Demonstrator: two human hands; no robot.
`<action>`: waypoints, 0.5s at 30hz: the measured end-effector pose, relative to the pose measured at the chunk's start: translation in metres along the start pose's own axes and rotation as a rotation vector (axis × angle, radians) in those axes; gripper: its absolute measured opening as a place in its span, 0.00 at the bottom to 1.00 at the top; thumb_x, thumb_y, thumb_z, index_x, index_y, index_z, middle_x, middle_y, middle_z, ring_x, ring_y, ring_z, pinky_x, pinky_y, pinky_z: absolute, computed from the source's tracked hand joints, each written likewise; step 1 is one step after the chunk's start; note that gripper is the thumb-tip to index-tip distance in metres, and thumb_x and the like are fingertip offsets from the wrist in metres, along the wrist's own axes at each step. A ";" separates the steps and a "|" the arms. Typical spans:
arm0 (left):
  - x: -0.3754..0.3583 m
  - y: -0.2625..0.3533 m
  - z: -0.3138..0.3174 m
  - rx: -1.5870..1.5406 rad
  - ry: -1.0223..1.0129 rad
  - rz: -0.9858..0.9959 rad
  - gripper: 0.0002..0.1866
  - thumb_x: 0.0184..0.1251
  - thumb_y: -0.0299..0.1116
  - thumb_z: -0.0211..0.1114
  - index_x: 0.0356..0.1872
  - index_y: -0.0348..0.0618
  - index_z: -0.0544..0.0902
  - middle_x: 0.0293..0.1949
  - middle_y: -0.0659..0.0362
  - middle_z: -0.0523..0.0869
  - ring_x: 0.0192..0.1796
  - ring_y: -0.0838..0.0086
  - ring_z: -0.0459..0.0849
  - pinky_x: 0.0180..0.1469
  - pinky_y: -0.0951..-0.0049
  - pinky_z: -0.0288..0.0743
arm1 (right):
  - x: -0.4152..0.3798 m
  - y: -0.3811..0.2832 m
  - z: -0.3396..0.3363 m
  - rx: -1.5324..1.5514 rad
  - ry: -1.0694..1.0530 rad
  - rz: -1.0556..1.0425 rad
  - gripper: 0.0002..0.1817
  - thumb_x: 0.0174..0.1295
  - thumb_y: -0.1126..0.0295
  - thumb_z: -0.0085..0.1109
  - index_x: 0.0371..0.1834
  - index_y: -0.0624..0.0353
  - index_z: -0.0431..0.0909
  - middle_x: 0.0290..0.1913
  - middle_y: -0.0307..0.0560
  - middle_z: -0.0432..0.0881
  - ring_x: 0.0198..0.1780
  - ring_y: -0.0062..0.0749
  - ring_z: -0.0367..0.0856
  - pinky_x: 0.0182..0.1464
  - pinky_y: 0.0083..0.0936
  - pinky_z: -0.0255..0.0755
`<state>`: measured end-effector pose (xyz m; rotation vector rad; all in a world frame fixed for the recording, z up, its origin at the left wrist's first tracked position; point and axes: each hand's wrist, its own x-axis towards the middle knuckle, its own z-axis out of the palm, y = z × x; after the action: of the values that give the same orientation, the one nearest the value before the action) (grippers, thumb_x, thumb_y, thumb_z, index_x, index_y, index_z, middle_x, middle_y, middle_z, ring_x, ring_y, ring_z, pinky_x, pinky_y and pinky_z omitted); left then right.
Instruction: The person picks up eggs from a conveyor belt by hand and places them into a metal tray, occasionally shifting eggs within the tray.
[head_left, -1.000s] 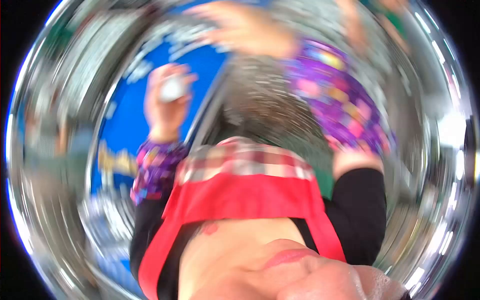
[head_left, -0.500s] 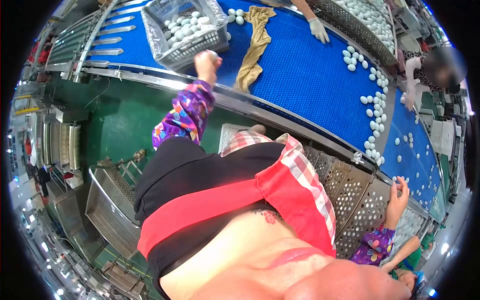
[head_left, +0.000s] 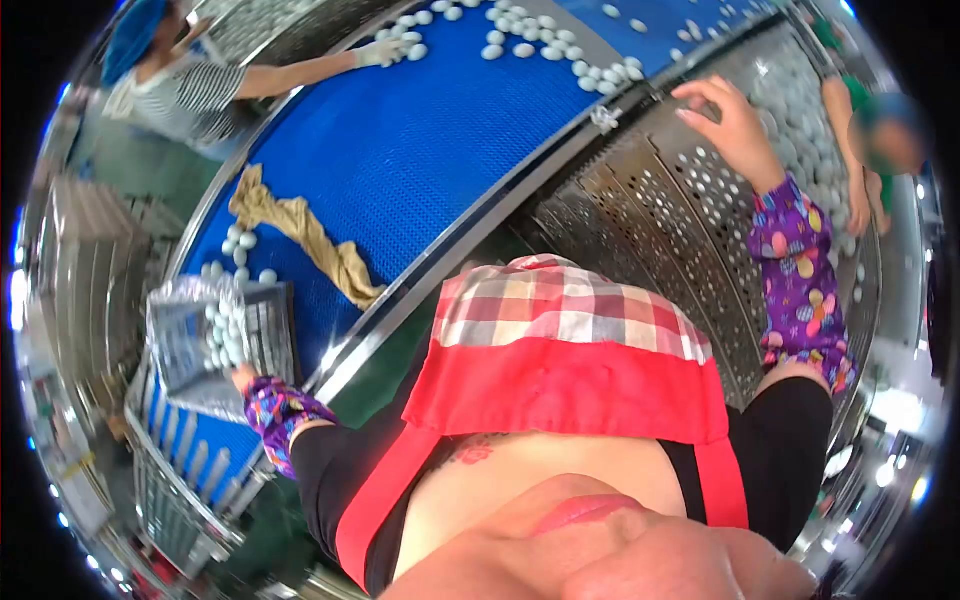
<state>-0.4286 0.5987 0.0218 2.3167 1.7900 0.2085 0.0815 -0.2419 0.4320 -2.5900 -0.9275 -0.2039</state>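
Fingers of right hand spread on perforated tray.

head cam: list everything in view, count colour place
conveyor belt: one, blue, running across the top
eggs: many, white, loose on the belt's far end
cloth: one, tan, lying on the belt
crate: one, grey wire, holding eggs, left end of belt
perforated tray: one, metal, right of belt
co-worker: one, striped top, across the belt
left hand: at the crate's edge, mostly hidden
right hand: fingers spread on the tray

No legible txt or labels
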 end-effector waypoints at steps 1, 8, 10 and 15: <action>-0.001 -0.001 -0.001 0.162 -0.099 -0.016 0.26 0.55 0.47 0.61 0.53 0.43 0.78 0.44 0.46 0.85 0.47 0.52 0.83 0.49 0.57 0.76 | -0.002 0.002 0.000 -0.006 0.000 -0.025 0.11 0.56 0.65 0.65 0.41 0.52 0.81 0.31 0.40 0.74 0.40 0.32 0.74 0.46 0.28 0.67; -0.085 0.157 -0.021 0.097 0.683 0.178 0.18 0.54 0.36 0.59 0.44 0.36 0.81 0.42 0.45 0.84 0.46 0.48 0.81 0.51 0.54 0.73 | -0.005 -0.005 -0.001 -0.054 -0.007 0.040 0.08 0.54 0.65 0.65 0.35 0.52 0.81 0.29 0.37 0.73 0.40 0.33 0.72 0.45 0.30 0.66; -0.153 0.304 -0.052 -0.289 0.644 0.440 0.16 0.53 0.26 0.57 0.44 0.33 0.80 0.42 0.44 0.82 0.46 0.49 0.79 0.52 0.55 0.71 | -0.004 -0.008 -0.001 -0.060 -0.020 0.091 0.07 0.54 0.65 0.65 0.34 0.52 0.80 0.29 0.37 0.72 0.40 0.34 0.72 0.45 0.31 0.65; -0.240 0.508 0.040 -0.568 0.070 1.023 0.23 0.52 0.24 0.64 0.53 0.40 0.77 0.57 0.45 0.74 0.61 0.52 0.70 0.65 0.55 0.60 | -0.003 -0.002 -0.002 -0.064 -0.072 0.172 0.06 0.53 0.68 0.64 0.32 0.53 0.78 0.29 0.41 0.69 0.40 0.37 0.70 0.48 0.33 0.63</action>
<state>-0.0039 0.2400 0.1123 2.5073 0.3027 0.8122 0.0782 -0.2429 0.4332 -2.7350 -0.7272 -0.0947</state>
